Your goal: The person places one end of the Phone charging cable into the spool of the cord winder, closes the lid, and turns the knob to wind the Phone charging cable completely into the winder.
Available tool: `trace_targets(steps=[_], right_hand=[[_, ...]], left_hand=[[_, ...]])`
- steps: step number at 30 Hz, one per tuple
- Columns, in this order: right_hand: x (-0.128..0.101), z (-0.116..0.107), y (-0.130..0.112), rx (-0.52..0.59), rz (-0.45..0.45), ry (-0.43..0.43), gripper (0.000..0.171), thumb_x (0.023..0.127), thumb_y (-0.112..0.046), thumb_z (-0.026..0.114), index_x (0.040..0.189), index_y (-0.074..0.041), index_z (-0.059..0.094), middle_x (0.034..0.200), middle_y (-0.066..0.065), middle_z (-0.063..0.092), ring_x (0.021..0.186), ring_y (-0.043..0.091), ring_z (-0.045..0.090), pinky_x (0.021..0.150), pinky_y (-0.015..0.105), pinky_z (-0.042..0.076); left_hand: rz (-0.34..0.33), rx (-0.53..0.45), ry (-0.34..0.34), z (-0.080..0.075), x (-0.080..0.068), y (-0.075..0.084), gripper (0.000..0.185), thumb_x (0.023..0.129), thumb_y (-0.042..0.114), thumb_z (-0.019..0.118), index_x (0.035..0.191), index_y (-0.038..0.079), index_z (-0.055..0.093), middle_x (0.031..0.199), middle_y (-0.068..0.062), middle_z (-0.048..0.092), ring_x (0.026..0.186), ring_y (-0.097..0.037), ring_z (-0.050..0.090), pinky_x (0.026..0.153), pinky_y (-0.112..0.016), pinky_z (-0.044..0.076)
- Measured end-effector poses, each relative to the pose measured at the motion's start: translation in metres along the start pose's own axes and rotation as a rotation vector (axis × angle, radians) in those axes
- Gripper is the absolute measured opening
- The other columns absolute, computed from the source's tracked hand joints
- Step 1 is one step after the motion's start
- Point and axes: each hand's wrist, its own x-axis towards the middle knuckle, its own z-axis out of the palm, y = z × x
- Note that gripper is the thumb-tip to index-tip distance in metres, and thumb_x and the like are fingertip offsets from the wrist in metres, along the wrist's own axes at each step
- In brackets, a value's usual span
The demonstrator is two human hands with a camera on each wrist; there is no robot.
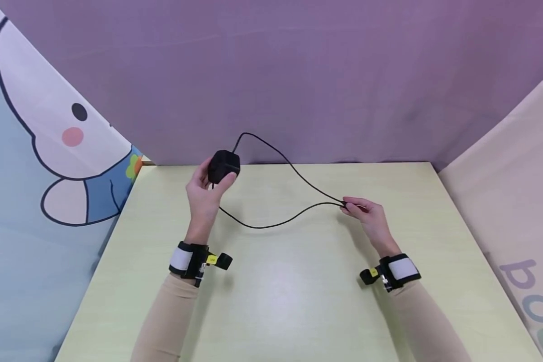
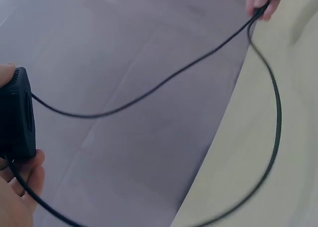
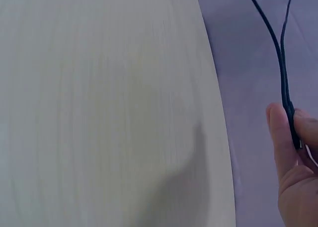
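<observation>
A small black boxy device [image 1: 223,167] is held up in my left hand [image 1: 202,201] between thumb and fingers, over the far left part of the table. In the left wrist view the device [image 2: 15,117] shows a round recess on one face and ridges along a top corner. A thin black cable [image 1: 258,228] leaves it in two strands, forming a wide loop in the air. Where the strands come together, my right hand [image 1: 368,216] pinches them between thumb and fingers. In the right wrist view the paired cable [image 3: 283,78] runs down into that pinch.
Beneath both hands lies a pale wooden table [image 1: 280,291]. A purple cloth backdrop [image 1: 298,75] hangs along its far edge. To the left is a blue cloth [image 1: 18,281] with a cartoon figure; a pale cloth [image 1: 493,201] with letters hangs to the right.
</observation>
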Motion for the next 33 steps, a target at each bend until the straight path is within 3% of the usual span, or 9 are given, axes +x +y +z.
trace_targets(steps=[6, 10, 16, 22, 27, 33], right_hand=[[0.01, 0.03, 0.005, 0.042, 0.042, -0.005, 0.037, 0.103, 0.001, 0.057, 0.134, 0.021, 0.053, 0.127, 0.021, 0.061, 0.096, 0.006, 0.074, 0.094, 0.025, 0.056], [0.015, 0.046, 0.008, 0.08, 0.059, 0.0, 0.036, 0.103, 0.005, 0.056, 0.134, 0.022, 0.053, 0.131, 0.031, 0.057, 0.095, 0.006, 0.074, 0.094, 0.025, 0.056], [0.019, 0.064, 0.012, 0.085, 0.079, 0.001, 0.035, 0.103, 0.006, 0.055, 0.133, 0.023, 0.053, 0.132, 0.034, 0.056, 0.093, 0.005, 0.074, 0.094, 0.025, 0.057], [0.022, 0.079, 0.015, 0.075, 0.118, 0.009, 0.034, 0.104, 0.005, 0.055, 0.134, 0.02, 0.055, 0.136, 0.035, 0.055, 0.093, 0.005, 0.074, 0.096, 0.026, 0.056], [0.027, 0.091, 0.018, 0.039, 0.109, 0.002, 0.032, 0.104, 0.005, 0.054, 0.132, 0.02, 0.057, 0.134, 0.036, 0.058, 0.09, 0.001, 0.071, 0.094, 0.025, 0.057], [0.033, 0.098, 0.02, -0.109, 0.087, -0.019, 0.032, 0.105, -0.01, 0.06, 0.131, 0.009, 0.065, 0.128, 0.026, 0.068, 0.092, -0.002, 0.066, 0.082, 0.015, 0.054]], left_hand=[[0.067, 0.02, -0.077, 0.022, -0.014, 0.0, 0.07, 0.083, 0.011, 0.086, 0.146, 0.006, 0.056, 0.139, -0.01, 0.063, 0.125, -0.017, 0.059, 0.118, -0.037, 0.038], [0.121, 0.095, -0.105, 0.034, -0.024, -0.007, 0.073, 0.08, 0.014, 0.089, 0.145, 0.007, 0.057, 0.137, -0.01, 0.064, 0.122, -0.02, 0.059, 0.114, -0.042, 0.04], [0.231, 0.211, -0.13, 0.047, -0.036, -0.019, 0.078, 0.073, 0.016, 0.094, 0.141, 0.005, 0.059, 0.133, -0.01, 0.066, 0.115, -0.025, 0.06, 0.106, -0.045, 0.043], [0.356, 0.333, -0.197, 0.058, -0.05, -0.03, 0.082, 0.069, 0.02, 0.097, 0.139, 0.003, 0.059, 0.134, -0.014, 0.065, 0.113, -0.029, 0.062, 0.099, -0.046, 0.05], [0.483, 0.455, -0.31, 0.069, -0.065, -0.042, 0.086, 0.067, 0.029, 0.098, 0.138, 0.002, 0.058, 0.136, -0.013, 0.064, 0.123, -0.028, 0.062, 0.105, -0.047, 0.05], [0.543, 0.606, -0.471, 0.076, -0.079, -0.054, 0.084, 0.069, 0.036, 0.096, 0.137, 0.005, 0.058, 0.135, -0.01, 0.065, 0.125, -0.025, 0.062, 0.102, -0.046, 0.051]])
